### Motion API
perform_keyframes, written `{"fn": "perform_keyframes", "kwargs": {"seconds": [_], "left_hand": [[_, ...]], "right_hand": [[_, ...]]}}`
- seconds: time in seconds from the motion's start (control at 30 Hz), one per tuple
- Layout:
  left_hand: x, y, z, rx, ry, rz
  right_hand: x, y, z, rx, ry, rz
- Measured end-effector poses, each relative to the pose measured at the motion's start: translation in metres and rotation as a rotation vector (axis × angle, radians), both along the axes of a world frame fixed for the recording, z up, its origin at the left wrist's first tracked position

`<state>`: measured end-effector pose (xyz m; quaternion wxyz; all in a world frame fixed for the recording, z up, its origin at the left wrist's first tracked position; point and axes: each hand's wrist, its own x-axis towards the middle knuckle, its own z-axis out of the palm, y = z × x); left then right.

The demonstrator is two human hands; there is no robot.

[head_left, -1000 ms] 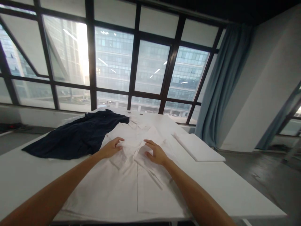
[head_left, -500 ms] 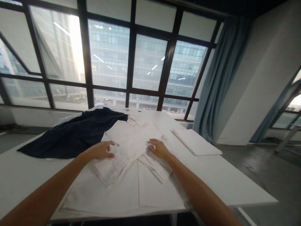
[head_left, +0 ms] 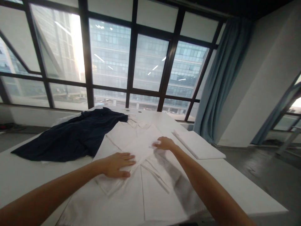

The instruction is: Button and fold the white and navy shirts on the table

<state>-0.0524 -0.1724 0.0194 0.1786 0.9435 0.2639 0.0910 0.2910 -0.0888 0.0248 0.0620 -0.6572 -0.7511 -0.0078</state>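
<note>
So there's a white shirt (head_left: pixel 131 175) spread flat across the middle and lower part of the frame, lying on a white desk (head_left: pixel 237 185). One sleeve is folded diagonally over the front of it, running from lower left up toward the centre.

The left hand (head_left: pixel 117 164) lies palm down on that folded sleeve, just left of centre, fingers stretched out flat and pressing on the cloth, not gripping anything. The right hand (head_left: pixel 164 143) sits a bit higher and to the right, around the centre of the frame, resting on the shirt near the upper end of the sleeve. Its fingers look loosely curled on the fabric, but I honestly can't tell if it's pinching the cloth or just touching it. Its forearm throws a shadow over the right side of the shirt.

To the left, a dark navy garment (head_left: pixel 70 135) lies crumpled on the desk, its right edge touching or overlapping the shirt's upper left corner near the collar. On the right, well clear of the hands, there's a flat folded white cloth (head_left: pixel 198 146). Behind it all, big dark-framed windows (head_left: pixel 131 62) fill the upper frame, with a blue-grey curtain (head_left: pixel 216 81) at upper right.
</note>
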Motion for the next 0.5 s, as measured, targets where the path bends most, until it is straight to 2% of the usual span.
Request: {"fn": "perform_keyframes", "kwargs": {"seconds": [0.1,0.2,0.27,0.3,0.4,0.5], "left_hand": [[0.000,0.036,0.006,0.034,-0.098,0.180],[-0.014,0.081,0.001,0.087,0.000,0.382],[-0.026,0.110,-0.001,0.069,0.091,0.439],[-0.031,0.124,-0.001,0.050,0.107,0.443],[-0.036,0.158,0.007,0.028,0.045,0.456],[-0.034,0.181,0.006,0.122,0.032,0.553]], "right_hand": [[0.004,0.020,-0.003,0.091,-0.034,-0.035],[0.014,0.038,-0.010,-0.084,-0.007,-0.050],[0.018,0.051,-0.008,-0.201,0.014,-0.063],[0.019,0.059,-0.006,-0.207,0.013,-0.061],[0.011,0.088,0.002,-0.078,0.007,-0.051],[0.000,0.115,-0.007,0.011,0.045,-0.070]]}}
